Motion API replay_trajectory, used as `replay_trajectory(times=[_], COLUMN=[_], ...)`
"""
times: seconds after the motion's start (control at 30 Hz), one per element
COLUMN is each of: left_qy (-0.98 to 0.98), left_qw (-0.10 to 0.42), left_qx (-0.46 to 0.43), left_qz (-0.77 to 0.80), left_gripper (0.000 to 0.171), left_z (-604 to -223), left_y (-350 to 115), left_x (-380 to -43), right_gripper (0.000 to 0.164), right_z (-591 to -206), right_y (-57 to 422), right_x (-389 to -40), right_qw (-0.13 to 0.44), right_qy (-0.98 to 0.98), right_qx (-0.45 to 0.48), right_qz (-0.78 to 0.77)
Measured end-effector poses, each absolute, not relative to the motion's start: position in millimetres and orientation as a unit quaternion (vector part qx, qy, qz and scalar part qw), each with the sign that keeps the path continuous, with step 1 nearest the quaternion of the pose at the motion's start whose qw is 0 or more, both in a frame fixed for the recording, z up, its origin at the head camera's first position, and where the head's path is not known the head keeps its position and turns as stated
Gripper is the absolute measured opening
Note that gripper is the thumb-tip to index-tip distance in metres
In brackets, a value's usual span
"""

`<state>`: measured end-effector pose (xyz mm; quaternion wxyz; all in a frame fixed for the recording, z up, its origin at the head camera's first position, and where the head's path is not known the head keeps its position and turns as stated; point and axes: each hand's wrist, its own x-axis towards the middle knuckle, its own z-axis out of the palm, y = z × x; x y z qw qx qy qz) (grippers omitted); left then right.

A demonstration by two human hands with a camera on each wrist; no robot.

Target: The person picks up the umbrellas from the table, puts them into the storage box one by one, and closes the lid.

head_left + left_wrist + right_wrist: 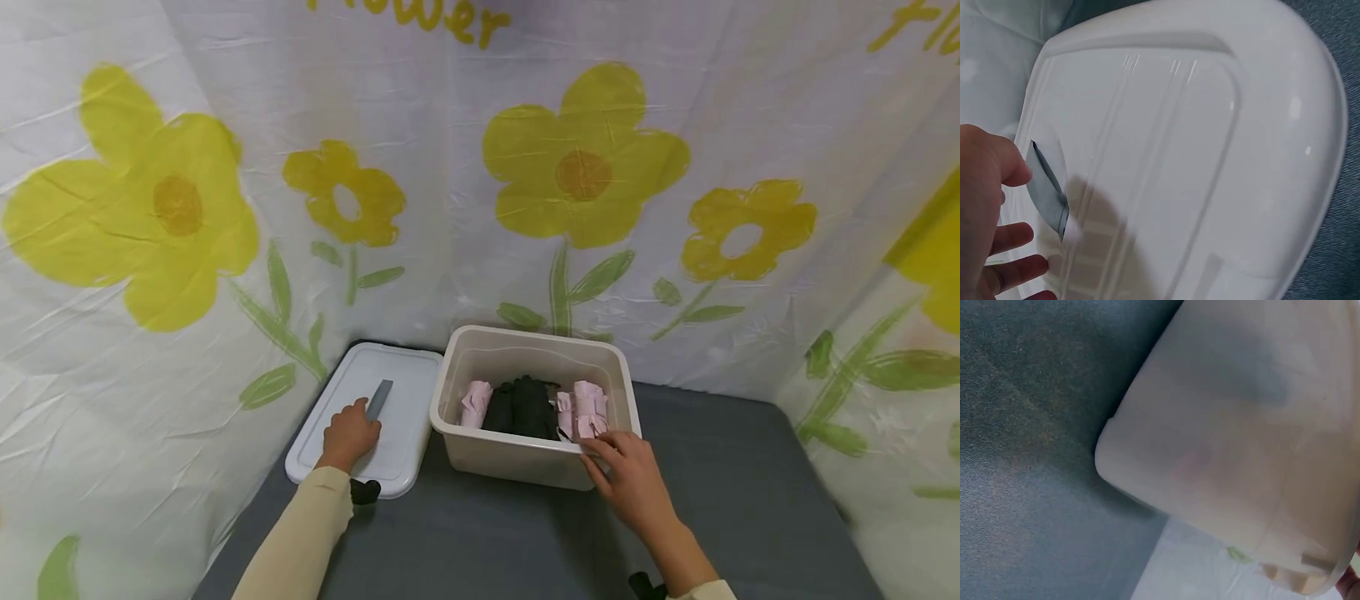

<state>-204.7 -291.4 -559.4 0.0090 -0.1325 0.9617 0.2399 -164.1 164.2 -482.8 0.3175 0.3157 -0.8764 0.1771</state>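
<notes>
My left hand [349, 435] is over the white lid [401, 433] at the left. Its thumb and a finger pinch the end of a thin, flat grey strip [380, 400]. From the left wrist, the strip [1047, 190] looks slightly bowed beside the thumb tip, and the other fingers spread loosely. My right hand [633, 479] grips the front right rim of a beige storage box [517, 462], fingers over the edge and thumb outside. In the box are rolled pink cloth bundles [591, 408] on both sides of dark bundles [528, 407]. At the right wrist, the box's wall [1222, 437] fills most of the view.
Lid and box stand side by side on a dark grey table surface [720, 475]. Behind them hangs a pale curtain [450, 167] printed with yellow flowers, close to the table's back edge. Black wrist mounts [365, 492] show on both arms.
</notes>
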Motion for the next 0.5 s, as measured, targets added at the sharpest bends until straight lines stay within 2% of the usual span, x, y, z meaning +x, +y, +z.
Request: replay_trajectory(times=[0.23, 0.5], left_qy=[0.967, 0.971], left_qw=[0.014, 0.002], left_qx=[-0.133, -0.125], left_qz=[0.219, 0.201], left_gripper=[0.057, 0.044], left_z=[-557.4, -557.0], left_y=[-292.2, -286.7], left_x=[-212.5, -223.4], right_gripper=[0.030, 0.032], right_z=[-484.4, -486.1], right_y=[164.7, 163.6], right_x=[-164.1, -165.0], right_qw=[0.341, 0.352], right_qy=[-0.859, -0.852], right_qx=[0.330, 0.330], right_qz=[0.192, 0.202])
